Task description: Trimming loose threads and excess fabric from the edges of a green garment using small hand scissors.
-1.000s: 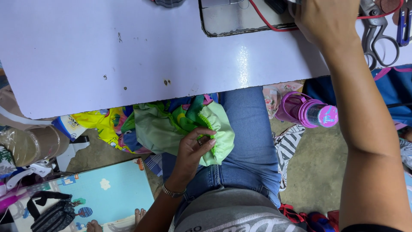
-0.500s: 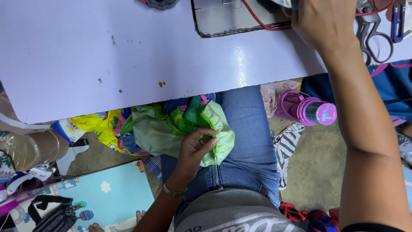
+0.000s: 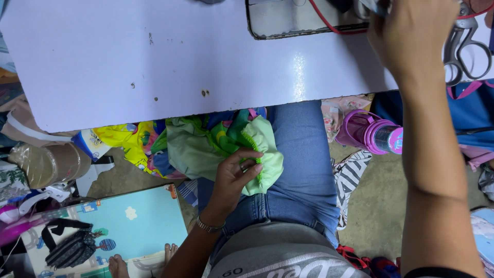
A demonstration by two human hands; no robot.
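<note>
My left hand (image 3: 234, 175) pinches a light green cloth (image 3: 206, 149) that lies on my lap, over blue jeans (image 3: 301, 170), just below the table's near edge. A darker green frilled seam runs under my fingers. My right hand (image 3: 414, 36) reaches up over the pale table (image 3: 154, 56) to its far right end, beside large scissors (image 3: 463, 51). Its fingers are curled over something at the top edge of the frame that I cannot make out. A red cord (image 3: 329, 20) runs by a dark-rimmed tray (image 3: 293, 23).
A pink bottle (image 3: 370, 134) stands on the floor right of my knee. Yellow and multicoloured fabric (image 3: 128, 141) is heaped under the table at left. A roll of brown tape (image 3: 43, 164), a light blue play mat (image 3: 123, 221) and a black bag (image 3: 72, 249) lie lower left.
The view has shifted a little. My left hand keeps working the green cloth on my lap, and my right hand stays at the table's far right end.
</note>
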